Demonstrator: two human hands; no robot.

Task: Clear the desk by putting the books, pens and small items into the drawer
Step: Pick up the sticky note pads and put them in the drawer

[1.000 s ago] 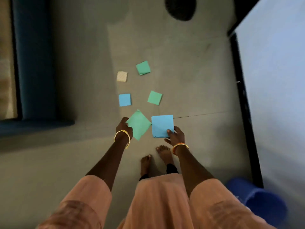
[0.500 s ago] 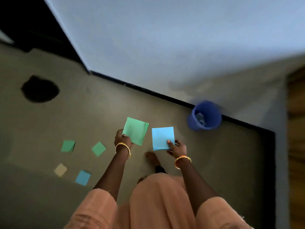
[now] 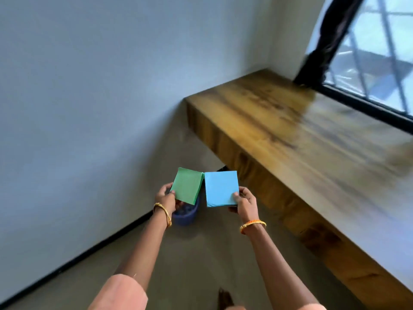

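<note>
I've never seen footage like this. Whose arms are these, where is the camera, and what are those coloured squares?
There is no machine here: a person wears a wide-angle camera on the head, which looks forward and down at the hands. The left hand pinches a green paper pad, and the right hand pinches a blue paper pad; the two pads meet at one edge. Below them a blue bucket stands on the floor by the white wall. On the right runs a wooden desk under a window. No drawer shows here.
</note>
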